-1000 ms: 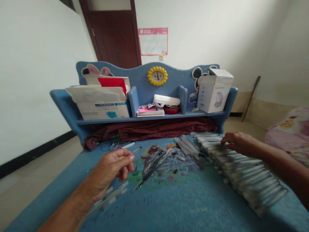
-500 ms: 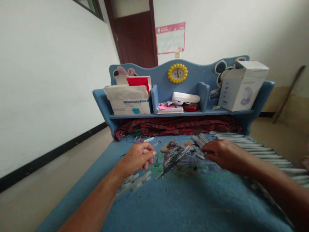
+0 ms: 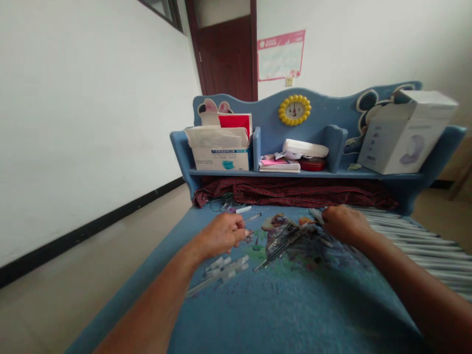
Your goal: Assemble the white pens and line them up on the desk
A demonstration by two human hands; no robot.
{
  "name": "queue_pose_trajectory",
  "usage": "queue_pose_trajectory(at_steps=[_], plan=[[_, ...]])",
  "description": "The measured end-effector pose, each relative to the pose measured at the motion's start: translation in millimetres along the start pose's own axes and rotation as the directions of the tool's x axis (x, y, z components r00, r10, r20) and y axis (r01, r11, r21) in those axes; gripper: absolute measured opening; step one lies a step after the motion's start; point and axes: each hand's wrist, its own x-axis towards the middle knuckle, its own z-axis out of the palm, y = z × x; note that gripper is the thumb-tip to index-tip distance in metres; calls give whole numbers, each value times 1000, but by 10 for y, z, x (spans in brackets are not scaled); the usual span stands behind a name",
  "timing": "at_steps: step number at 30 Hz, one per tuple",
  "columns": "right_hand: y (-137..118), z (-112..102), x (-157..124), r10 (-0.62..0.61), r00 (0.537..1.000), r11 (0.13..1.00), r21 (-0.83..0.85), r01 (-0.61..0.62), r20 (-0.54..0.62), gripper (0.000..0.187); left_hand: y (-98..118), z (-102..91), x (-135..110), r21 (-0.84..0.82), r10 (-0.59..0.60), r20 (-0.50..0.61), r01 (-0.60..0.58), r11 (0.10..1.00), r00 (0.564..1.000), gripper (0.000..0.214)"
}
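My left hand [image 3: 224, 235] is closed in a pinch over the left of the table, with a small greyish thing at its fingertips, too blurred to name. Just below it lie several whitish pen caps [image 3: 227, 269]. Thin dark pen refills [image 3: 276, 250] form a slanting pile between my hands. At the back right, my right hand [image 3: 342, 223] has its fingers curled down beside clear pen barrels [image 3: 316, 215]; its fingertips are hidden, so what it grips cannot be made out. A long row of pens [image 3: 413, 241] lies beyond my right forearm.
A blue shelf unit [image 3: 313, 174] stands along the back of the blue table [image 3: 258, 314]. It carries a mask box [image 3: 221, 157], papers, a red round tin [image 3: 312, 164] and a white carton [image 3: 401, 140]. Red checked cloth [image 3: 287, 191] is bunched beneath. A white marker-like stick [image 3: 243, 210] lies near it.
The view has turned left, so everything sits further right. A small thing now shows at my left fingertips. My right hand stays at the clear barrels, covering more of them.
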Motion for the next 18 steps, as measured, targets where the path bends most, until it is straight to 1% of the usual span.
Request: queue_pose_trajectory(at_steps=[4,7,12,15,18], plan=[[2,66,4,16,1000,1000,13,-16,19,27,-66,-27,10,20,-13,-28,14,1000,1000,12],[24,109,9,19,999,1000,17,-19,36,26,-80,-47,3,16,-31,-23,31,999,999,11],[48,145,11,21,999,1000,12,-22,40,26,-55,-54,-18,79,-78,66,73,994,995,8],[53,155,17,28,999,1000,8,-28,47,25,-54,-50,-11,157,-85,130,64,986,988,11],[49,162,16,27,998,1000,9,-27,48,25,-74,-56,12,232,-101,155,63,971,983,14]])
